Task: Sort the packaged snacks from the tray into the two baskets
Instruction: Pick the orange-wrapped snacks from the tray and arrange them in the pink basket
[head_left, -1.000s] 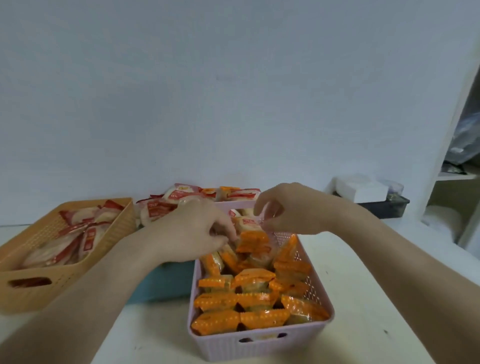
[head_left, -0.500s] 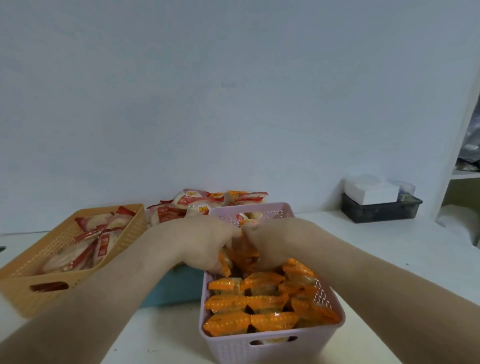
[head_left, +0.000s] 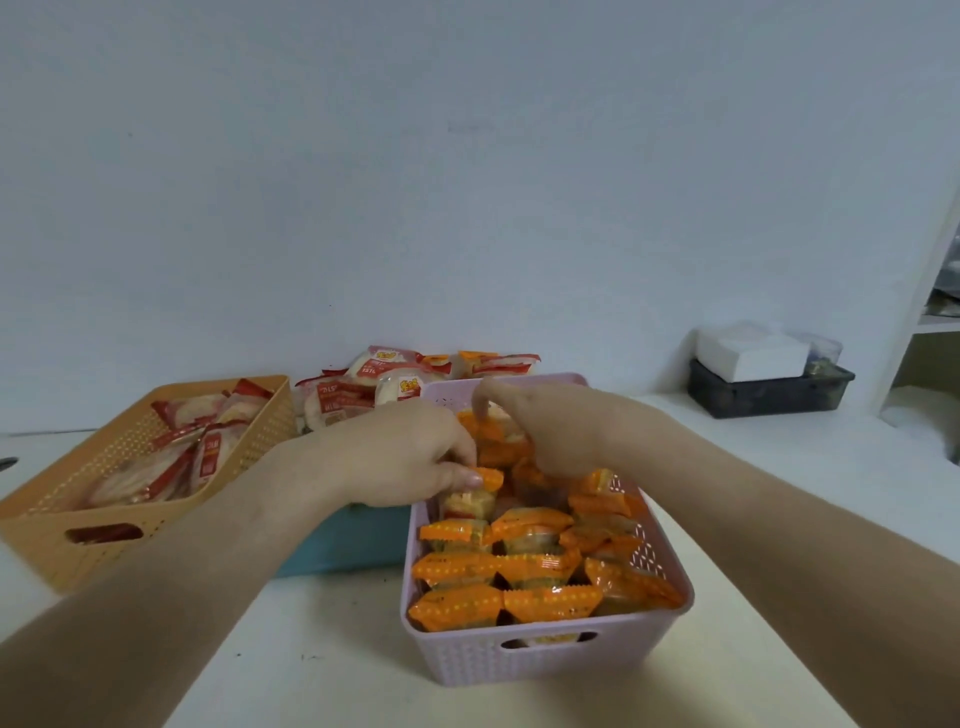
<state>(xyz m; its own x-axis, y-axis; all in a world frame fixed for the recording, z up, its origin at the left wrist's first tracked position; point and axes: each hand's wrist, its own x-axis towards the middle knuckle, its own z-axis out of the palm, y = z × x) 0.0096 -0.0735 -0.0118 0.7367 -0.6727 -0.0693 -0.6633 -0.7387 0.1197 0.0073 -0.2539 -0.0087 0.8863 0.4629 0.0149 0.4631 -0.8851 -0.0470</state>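
On the white tabletop (head_left: 322, 649), a lilac basket (head_left: 545, 660) holds rows of orange packets. An orange basket (head_left: 47, 545) to its left holds red-and-white ones, and the blue tray (head_left: 353, 540) between them carries unsorted red-and-white packs (head_left: 384, 374). The left hand (head_left: 405, 457) pinches one orange packet (head_left: 485, 477) by its crimped end near the lilac basket's left wall, while the right hand (head_left: 561, 431) curls among the rear packets, its grasp hidden. The packet would probably sit best in line with the front rows, neighbours held back and the contents not squeezed.

Tray (head_left: 337, 540) sits between left basket (head_left: 52, 551) and right basket (head_left: 545, 667).
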